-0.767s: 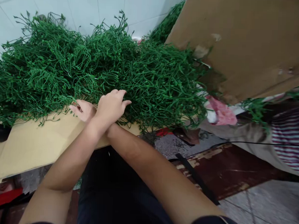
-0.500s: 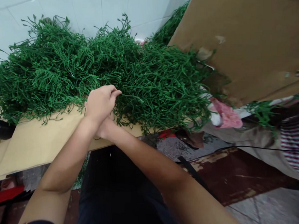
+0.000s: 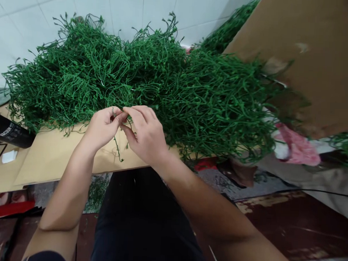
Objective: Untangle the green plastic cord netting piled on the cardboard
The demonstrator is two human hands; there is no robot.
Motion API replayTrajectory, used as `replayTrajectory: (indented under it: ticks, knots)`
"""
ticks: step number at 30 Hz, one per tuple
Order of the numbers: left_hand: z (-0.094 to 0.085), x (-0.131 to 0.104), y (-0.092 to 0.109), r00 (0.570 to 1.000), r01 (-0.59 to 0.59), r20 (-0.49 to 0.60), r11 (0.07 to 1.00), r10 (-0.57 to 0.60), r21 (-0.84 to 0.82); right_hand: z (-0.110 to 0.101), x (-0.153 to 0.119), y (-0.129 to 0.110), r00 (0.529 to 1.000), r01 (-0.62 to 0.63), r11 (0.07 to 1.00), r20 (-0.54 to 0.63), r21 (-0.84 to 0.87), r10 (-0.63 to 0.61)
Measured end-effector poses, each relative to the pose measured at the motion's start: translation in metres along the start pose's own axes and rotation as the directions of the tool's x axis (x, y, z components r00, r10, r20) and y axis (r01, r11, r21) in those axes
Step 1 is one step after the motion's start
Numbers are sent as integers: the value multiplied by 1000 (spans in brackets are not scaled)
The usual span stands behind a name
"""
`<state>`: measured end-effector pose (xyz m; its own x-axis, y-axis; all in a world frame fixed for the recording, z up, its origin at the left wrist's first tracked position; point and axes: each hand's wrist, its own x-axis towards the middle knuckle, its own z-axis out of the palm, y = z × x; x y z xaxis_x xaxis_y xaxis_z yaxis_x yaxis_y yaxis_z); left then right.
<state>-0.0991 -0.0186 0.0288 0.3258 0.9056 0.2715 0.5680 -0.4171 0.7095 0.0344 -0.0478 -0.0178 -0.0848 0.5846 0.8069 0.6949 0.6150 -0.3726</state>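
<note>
A big heap of thin green plastic stems lies on a flat sheet of brown cardboard in front of me. My left hand and my right hand meet at the near edge of the heap. Both pinch the same green stem between fingertips; its loose end hangs down between the hands over the cardboard. The rest of the stem runs up into the heap.
A large tilted cardboard panel rises at the right. A black cylinder lies at the left edge. Pink cloth sits under the panel. White tiled wall stands behind. My dark-clothed lap is below the hands.
My arms were crossed with the left hand on top of the heap edge; now they are uncrossed, and both hands pinch one stem pulled out of the heap. The view has shifted.
</note>
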Motion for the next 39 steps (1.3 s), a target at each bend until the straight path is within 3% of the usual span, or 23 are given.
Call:
replayTrajectory:
  ticks: [3, 7, 9, 14, 17, 21, 26, 30, 34, 39]
  knots:
    - [-9, -8, 0, 997, -50, 56, 997, 53, -55, 6, 1, -1, 998, -42, 995, 48, 88, 38]
    - [-11, -25, -7, 997, -77, -24, 954, 74, -289, 0, 1, -7, 992, -124, 949, 14, 290, 126]
    - [-2, -34, -10, 997, -77, -36, 908, 69, -412, -4, 1, -11, 989, -140, 926, 10, 351, 146]
    - [30, -49, -8, 995, 25, 95, 823, 35, -567, -12, -5, -19, 991, -123, 948, -18, 293, 134]
    - [39, -54, -4, 989, 86, 146, 813, -2, -575, -21, -12, -19, 991, -127, 955, -2, 268, 132]
    - [46, -62, -1, 994, 55, 111, 822, 10, -566, -33, -22, -19, 986, -159, 938, 90, 308, 137]
    - [57, -74, -1, 992, 61, 123, 699, 38, -712, -41, -31, -23, 977, -181, 938, 166, 296, 136]
    - [60, -78, -1, 984, 124, 178, 665, 13, -736, -46, -34, -25, 964, -218, 920, 217, 324, 152]
    - [59, -74, 0, 985, 131, 172, 675, -7, -726, -50, -32, -26, 961, -241, 895, 223, 376, 165]
    - [61, -67, 3, 995, 48, 101, 758, 24, -650, -56, -27, -30, 946, -310, 845, 233, 436, 227]
